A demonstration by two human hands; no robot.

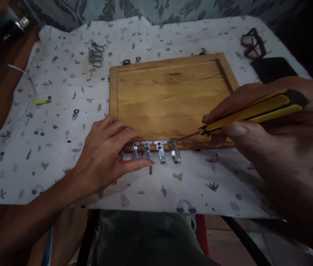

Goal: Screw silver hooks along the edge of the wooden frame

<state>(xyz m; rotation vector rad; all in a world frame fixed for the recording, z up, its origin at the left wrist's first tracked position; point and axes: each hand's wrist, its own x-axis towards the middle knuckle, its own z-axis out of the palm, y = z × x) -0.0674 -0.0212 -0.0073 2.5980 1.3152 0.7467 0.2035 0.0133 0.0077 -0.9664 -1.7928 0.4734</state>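
Observation:
A wooden panel with a raised rim lies on the patterned cloth. Along its near edge sits a metal strip with several hooks. My right hand grips a yellow and black screwdriver, its tip at the rightmost hook plate. My left hand rests over the panel's near left corner, fingers on the wood and thumb stretched out beside the hooks. The thumb and fingers are apart, on either side of the strip's left end, part of which they hide.
More metal hooks lie at the back left of the cloth. Glasses and a dark flat object are at the back right. A white cable and a yellow item are at the left.

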